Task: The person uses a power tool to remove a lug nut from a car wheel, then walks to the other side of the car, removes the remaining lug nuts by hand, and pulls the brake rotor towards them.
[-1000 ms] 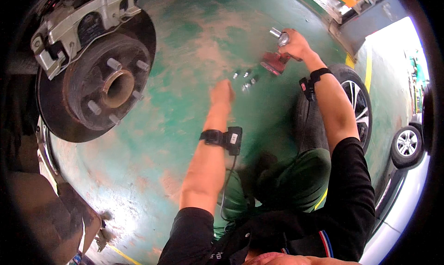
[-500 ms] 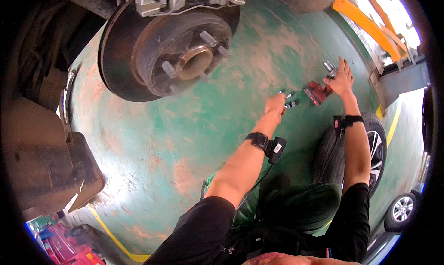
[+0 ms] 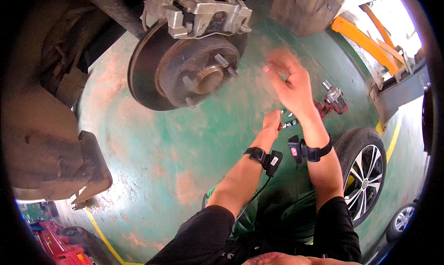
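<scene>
Low over the green floor, my left hand [image 3: 272,121] has its fingers closed beside several shiny lug nuts [image 3: 288,124]; what it may hold is hidden. My right hand [image 3: 292,82] is raised, with thumb and fingers apart and nothing seen in it. Its fingertips are blurred by motion. Behind that hand, a red and grey impact wrench [image 3: 334,101] with a socket on its nose rests on the floor, apart from it. To the left is a bare wheel hub [image 3: 203,75] with protruding studs and a brake disc [image 3: 147,73].
A silver brake caliper [image 3: 208,15] sits over the disc. At the right lies a wheel with tyre [image 3: 365,177], near my leg. An orange lift arm [image 3: 365,41] stands at the far right. Brown underbody panels [image 3: 55,163] fill the left side.
My right hand has let go of the impact wrench and moved up and left. The wrench now points differently on the floor. My left hand stays by the lug nuts. The view has shifted.
</scene>
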Motion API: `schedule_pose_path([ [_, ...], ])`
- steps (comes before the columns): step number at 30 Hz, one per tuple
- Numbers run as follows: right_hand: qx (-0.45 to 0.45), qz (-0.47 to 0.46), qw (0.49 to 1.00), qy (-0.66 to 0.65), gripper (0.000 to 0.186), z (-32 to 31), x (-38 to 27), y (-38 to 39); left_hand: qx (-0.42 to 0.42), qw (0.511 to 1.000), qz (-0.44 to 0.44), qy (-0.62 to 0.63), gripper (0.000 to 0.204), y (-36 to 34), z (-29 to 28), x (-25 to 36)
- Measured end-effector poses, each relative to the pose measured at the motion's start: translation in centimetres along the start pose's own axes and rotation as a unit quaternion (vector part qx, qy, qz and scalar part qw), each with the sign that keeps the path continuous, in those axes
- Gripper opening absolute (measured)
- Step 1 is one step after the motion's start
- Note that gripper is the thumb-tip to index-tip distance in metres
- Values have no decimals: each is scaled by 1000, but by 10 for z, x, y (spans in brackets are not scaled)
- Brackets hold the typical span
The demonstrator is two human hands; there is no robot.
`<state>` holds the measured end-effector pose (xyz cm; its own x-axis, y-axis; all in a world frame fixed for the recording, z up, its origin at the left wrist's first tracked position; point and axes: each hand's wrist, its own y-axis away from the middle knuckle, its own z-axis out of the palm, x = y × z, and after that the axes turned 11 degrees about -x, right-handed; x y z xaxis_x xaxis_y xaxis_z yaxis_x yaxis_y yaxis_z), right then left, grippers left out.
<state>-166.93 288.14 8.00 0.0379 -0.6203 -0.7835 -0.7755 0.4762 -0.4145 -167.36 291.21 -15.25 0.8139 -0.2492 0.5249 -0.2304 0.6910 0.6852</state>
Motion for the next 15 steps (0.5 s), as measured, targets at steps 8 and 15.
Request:
schedule_pose_path([
  [8, -62, 64, 995, -36, 33, 37, -33, 5, -74, 992, 96, 32, 31, 8, 4, -10],
  [15, -103, 30, 994, -35, 31, 37, -35, -3, -30, 999, 32, 31, 43, -11, -19, -2],
])
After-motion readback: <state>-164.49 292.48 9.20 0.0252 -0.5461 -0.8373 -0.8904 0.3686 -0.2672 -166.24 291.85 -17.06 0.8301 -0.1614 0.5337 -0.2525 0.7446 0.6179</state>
